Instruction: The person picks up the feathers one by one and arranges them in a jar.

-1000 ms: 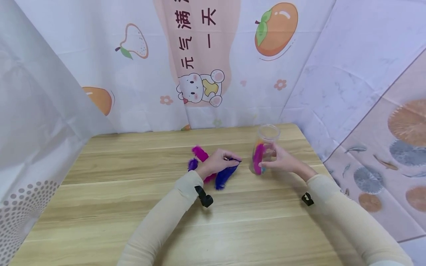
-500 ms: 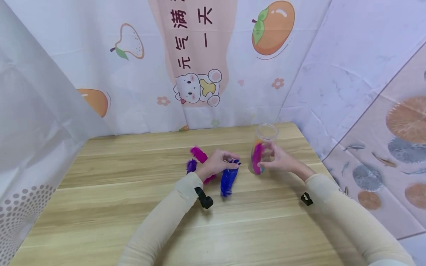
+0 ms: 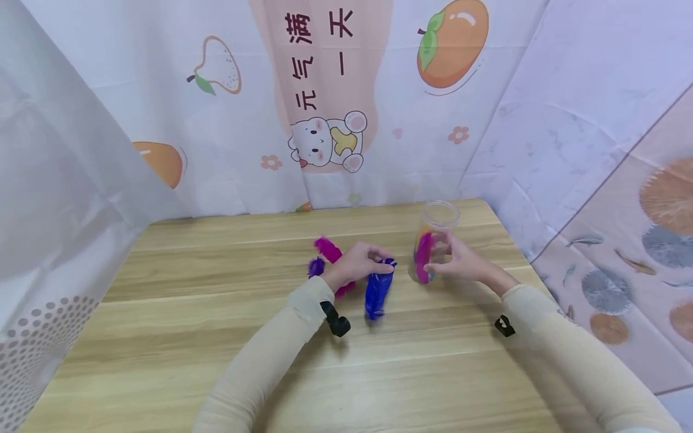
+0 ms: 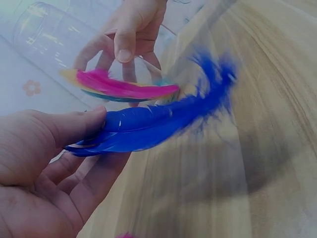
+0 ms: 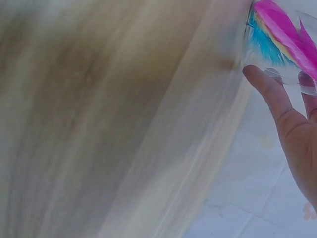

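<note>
Between thumb and fingers, my left hand (image 3: 357, 266) pinches a blue feather (image 3: 379, 293) at one end; its fluffy end points toward me in the head view. The left wrist view shows the blue feather (image 4: 148, 124) reaching out past the fingertips, over the table. My right hand (image 3: 460, 261) holds a tall clear plastic jar (image 3: 441, 215) around its side, thumb toward the front. Inside the jar lie a magenta feather (image 4: 126, 88), a yellow one and a teal feather (image 5: 266, 42). The left hand is just left of the jar.
Left of my left hand, a magenta feather (image 3: 328, 249) and a purple feather (image 3: 316, 266) lie on the wooden table (image 3: 216, 300), partly hidden by that hand. A printed curtain (image 3: 243, 120) hangs behind the table's back edge.
The blue feather in my left hand has swung from a slant toward the lower left to a steeper line. My right hand keeps its hold on the jar.
</note>
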A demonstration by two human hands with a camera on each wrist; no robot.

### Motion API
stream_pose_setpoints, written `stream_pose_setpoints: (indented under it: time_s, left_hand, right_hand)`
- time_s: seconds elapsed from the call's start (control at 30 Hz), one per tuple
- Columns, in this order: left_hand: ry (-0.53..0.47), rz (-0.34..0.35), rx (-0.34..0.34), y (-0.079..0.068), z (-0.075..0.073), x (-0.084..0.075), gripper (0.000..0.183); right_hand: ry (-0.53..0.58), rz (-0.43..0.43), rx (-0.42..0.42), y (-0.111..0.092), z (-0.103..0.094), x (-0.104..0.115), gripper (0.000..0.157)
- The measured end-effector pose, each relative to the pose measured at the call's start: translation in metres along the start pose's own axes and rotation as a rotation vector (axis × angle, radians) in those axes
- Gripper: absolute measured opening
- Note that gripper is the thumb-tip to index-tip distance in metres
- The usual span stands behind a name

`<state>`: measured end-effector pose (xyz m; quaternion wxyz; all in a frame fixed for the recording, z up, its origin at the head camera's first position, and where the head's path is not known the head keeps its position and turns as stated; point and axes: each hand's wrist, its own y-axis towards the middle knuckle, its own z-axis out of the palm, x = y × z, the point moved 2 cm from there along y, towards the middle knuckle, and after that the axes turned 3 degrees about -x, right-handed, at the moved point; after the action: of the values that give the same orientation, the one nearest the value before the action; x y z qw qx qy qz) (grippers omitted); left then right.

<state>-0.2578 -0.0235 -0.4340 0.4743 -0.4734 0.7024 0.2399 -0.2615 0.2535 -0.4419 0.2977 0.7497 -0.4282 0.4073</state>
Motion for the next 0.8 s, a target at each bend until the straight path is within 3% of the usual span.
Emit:
stream_pose_setpoints:
  time_s: [0.27,0.57,0.8]
  left_hand:
    - [-0.037,-0.004,-0.005,0.003,-0.001,-0.006,0.033]
    - [-0.13,-0.053,0.018,0.001,0.002,-0.006,0.036]
    - [-0.119,-0.042,0.02,0.002,0.001,-0.014,0.024]
  right_hand:
    - [-0.015,-0.008,-0.011,0.0,-0.001,-0.002,0.086]
    - [-0.011,-0.008,-0.008,0.001,-0.001,-0.001,0.087]
    - [-0.011,-0.004,-0.004,0.0,-0.001,-0.002,0.087]
